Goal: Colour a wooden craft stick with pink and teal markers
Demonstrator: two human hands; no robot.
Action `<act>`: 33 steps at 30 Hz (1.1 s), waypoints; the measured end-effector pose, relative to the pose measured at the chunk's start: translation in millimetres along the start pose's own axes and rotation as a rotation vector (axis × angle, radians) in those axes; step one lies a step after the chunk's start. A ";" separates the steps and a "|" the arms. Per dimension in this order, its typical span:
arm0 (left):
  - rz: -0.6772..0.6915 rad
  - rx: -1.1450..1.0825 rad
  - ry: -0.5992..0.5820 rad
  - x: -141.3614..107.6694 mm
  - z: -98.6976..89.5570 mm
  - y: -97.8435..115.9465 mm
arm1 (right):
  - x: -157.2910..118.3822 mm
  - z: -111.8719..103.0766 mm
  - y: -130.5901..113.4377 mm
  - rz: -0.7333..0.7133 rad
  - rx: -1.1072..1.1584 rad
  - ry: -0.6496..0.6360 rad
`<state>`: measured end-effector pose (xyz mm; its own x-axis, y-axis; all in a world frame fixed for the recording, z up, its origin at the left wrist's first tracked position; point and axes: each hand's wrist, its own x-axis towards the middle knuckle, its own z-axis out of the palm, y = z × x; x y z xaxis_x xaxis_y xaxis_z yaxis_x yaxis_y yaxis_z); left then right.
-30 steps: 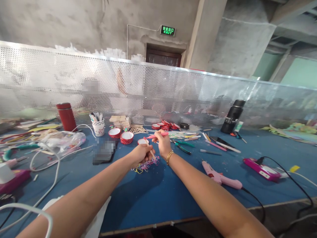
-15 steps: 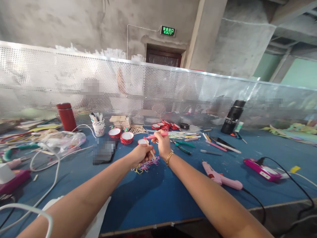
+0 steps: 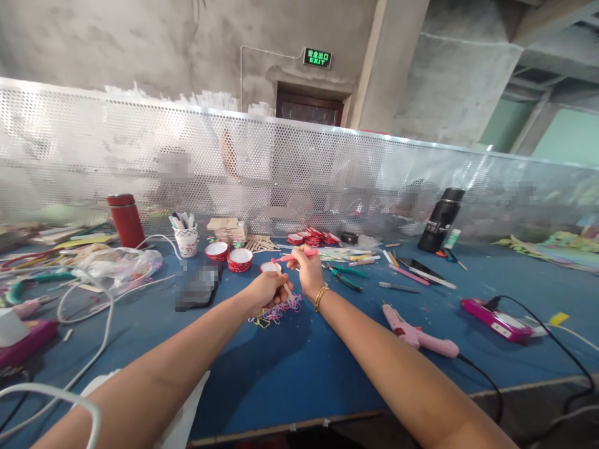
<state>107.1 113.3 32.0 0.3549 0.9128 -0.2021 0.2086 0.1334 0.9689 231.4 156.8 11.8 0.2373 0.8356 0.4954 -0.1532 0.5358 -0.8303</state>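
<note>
My left hand (image 3: 270, 292) is closed around a flat wooden stick (image 3: 289, 290), which slants up to the left. Its upper end looks reddish. In my right hand (image 3: 307, 269) is a pink pen (image 3: 296, 255), its tip touching or very near the top of the stick. Below my hands lies a tangle of colourful thin bands (image 3: 276, 312) on the blue table (image 3: 281, 380). A small red and white round cup (image 3: 270, 267) stands just behind my left hand.
Red round cups (image 3: 239, 259), wooden sticks and a marker cup (image 3: 186, 240) stand behind. A dark phone (image 3: 199, 287) lies left. On the right are pliers (image 3: 344, 278), a pink glue gun (image 3: 418, 337), a black bottle (image 3: 440, 221) and a magenta power strip (image 3: 496, 320). A perforated screen crosses the back.
</note>
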 end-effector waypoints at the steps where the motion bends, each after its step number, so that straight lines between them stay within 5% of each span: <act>1: 0.001 -0.002 0.005 -0.1 0.1 0.0 | 0.4 -0.3 0.5 0.005 0.008 0.018; 33: 0.001 -0.011 -0.006 -0.8 0.3 -1.0 | -0.7 1.6 1.2 0.007 0.023 0.026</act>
<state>106.9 112.3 31.1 0.3609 0.9105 -0.2017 0.1983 0.1364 0.9706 229.5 157.0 10.9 0.2615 0.8358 0.4828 -0.1766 0.5332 -0.8274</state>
